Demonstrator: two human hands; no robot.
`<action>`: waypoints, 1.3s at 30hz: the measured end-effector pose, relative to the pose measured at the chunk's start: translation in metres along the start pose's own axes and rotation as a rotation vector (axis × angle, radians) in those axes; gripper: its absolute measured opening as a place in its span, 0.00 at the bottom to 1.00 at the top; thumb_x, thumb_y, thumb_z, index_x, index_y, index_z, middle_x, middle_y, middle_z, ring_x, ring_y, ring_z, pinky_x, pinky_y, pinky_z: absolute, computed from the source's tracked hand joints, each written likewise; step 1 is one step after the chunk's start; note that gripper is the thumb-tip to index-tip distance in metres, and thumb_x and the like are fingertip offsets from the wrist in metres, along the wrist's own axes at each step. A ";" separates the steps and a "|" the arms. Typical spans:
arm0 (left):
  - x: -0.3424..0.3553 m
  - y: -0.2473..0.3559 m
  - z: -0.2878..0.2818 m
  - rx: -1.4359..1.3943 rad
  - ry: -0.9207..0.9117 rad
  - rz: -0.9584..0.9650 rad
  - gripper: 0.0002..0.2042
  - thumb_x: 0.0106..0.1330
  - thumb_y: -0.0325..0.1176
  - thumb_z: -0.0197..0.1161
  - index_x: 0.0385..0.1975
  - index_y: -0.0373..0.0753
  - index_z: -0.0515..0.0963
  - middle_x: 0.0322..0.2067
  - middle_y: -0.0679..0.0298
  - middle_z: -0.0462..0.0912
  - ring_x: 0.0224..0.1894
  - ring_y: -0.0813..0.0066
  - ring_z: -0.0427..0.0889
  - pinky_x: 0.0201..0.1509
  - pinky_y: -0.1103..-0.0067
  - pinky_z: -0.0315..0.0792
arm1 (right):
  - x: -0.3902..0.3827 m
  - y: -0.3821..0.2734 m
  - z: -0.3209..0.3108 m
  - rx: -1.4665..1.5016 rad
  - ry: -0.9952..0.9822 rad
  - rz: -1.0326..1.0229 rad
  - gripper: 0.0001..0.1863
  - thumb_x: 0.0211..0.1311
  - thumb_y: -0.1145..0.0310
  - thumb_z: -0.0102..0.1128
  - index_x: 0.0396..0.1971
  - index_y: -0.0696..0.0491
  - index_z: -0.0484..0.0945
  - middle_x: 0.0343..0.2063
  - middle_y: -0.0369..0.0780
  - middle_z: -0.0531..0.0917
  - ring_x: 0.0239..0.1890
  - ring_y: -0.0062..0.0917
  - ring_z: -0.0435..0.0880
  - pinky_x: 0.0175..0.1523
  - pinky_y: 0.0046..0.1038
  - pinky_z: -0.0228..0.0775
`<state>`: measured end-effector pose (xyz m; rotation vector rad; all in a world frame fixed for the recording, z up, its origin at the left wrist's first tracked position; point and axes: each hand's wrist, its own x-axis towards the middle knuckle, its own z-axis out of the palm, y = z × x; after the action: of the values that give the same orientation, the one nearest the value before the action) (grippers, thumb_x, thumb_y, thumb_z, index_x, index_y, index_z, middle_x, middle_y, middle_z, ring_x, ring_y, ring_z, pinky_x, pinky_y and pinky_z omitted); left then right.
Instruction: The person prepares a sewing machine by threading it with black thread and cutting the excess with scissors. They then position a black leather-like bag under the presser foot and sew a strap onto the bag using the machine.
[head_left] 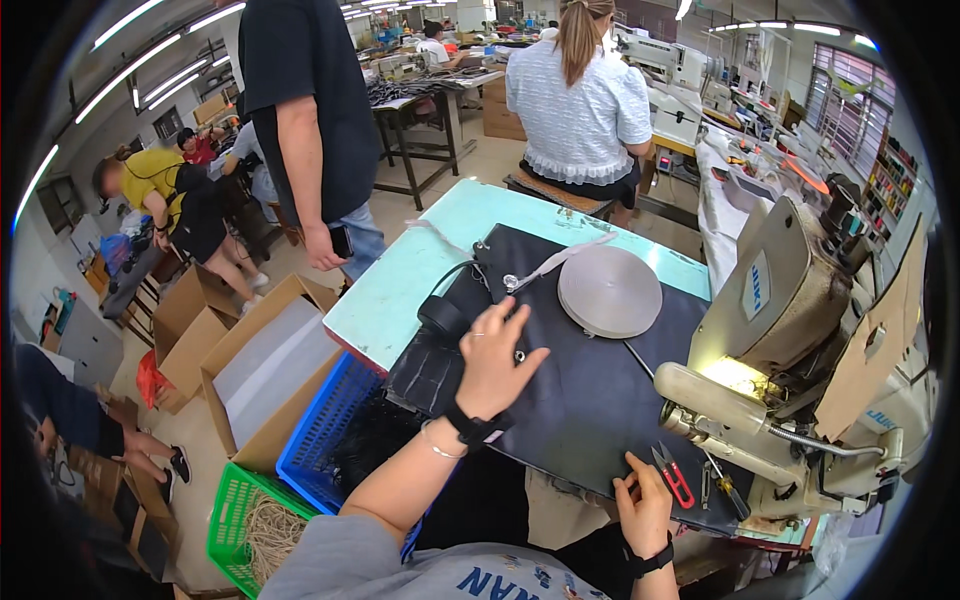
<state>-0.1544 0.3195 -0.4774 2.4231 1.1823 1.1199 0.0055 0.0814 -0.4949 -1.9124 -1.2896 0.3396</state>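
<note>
My left hand (495, 355) is raised with fingers spread above a black mat (560, 420), close to a small shiny metal piece (510, 283) and a thin pale strap (560, 258). A round grey roll of tape (609, 291) lies right of it, a black roll (440, 318) to its left, and folded black material (420, 377) beside it. My right hand (640, 505) rests at the mat's front edge, fingers loosely bent and apart, next to red-handled snips (678, 480) and a screwdriver (732, 492).
An industrial sewing machine (760, 290) stands at my right. Blue (310, 430) and green (232, 540) crates and cardboard boxes (230, 380) sit at lower left. A standing person (305, 150) is close beyond the pale table (375, 310); another person (575, 120) sits ahead, others further left.
</note>
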 end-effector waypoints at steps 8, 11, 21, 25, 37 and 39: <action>0.001 -0.073 -0.042 0.137 0.118 -0.238 0.38 0.48 0.39 0.72 0.60 0.38 0.61 0.61 0.47 0.56 0.62 0.50 0.58 0.62 0.62 0.59 | 0.002 0.007 0.010 -0.090 0.110 -0.105 0.12 0.47 0.75 0.64 0.35 0.55 0.79 0.19 0.37 0.71 0.19 0.29 0.73 0.24 0.28 0.63; 0.007 -0.099 -0.041 -0.130 -0.025 -0.293 0.40 0.48 0.39 0.72 0.61 0.37 0.60 0.58 0.45 0.61 0.60 0.53 0.63 0.61 0.68 0.61 | 0.002 0.007 0.011 -0.091 0.118 -0.097 0.11 0.48 0.74 0.64 0.34 0.54 0.79 0.19 0.37 0.72 0.19 0.29 0.74 0.25 0.28 0.64; -0.027 -0.053 -0.068 -1.300 -0.031 -0.489 0.25 0.65 0.32 0.57 0.60 0.38 0.59 0.50 0.61 0.71 0.46 0.76 0.76 0.44 0.80 0.75 | 0.006 0.003 0.004 0.010 0.113 -0.096 0.05 0.50 0.72 0.64 0.28 0.56 0.81 0.20 0.39 0.76 0.19 0.29 0.76 0.25 0.26 0.66; -0.053 -0.033 -0.067 -1.043 -0.116 -0.501 0.30 0.61 0.30 0.62 0.62 0.37 0.56 0.50 0.59 0.70 0.46 0.78 0.74 0.47 0.84 0.71 | 0.012 -0.003 0.002 0.147 0.003 -0.061 0.06 0.51 0.72 0.64 0.29 0.56 0.81 0.20 0.39 0.76 0.19 0.28 0.76 0.25 0.25 0.66; -0.095 -0.047 -0.084 -0.871 -0.173 -0.506 0.39 0.53 0.24 0.68 0.64 0.37 0.51 0.57 0.52 0.62 0.50 0.72 0.73 0.49 0.79 0.72 | 0.100 -0.098 0.043 0.239 -0.154 -0.354 0.11 0.52 0.72 0.61 0.37 0.57 0.77 0.31 0.41 0.76 0.31 0.31 0.76 0.37 0.29 0.69; -0.096 -0.051 -0.085 -0.736 -0.152 -0.465 0.41 0.50 0.29 0.72 0.64 0.37 0.54 0.54 0.55 0.65 0.48 0.72 0.73 0.46 0.79 0.72 | 0.120 -0.112 0.058 0.262 -0.206 -0.335 0.12 0.53 0.69 0.61 0.38 0.57 0.78 0.32 0.41 0.76 0.35 0.31 0.75 0.41 0.30 0.69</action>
<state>-0.2826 0.2703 -0.4962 1.5499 0.9772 0.9694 -0.0495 0.2322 -0.4268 -1.4422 -1.5867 0.5135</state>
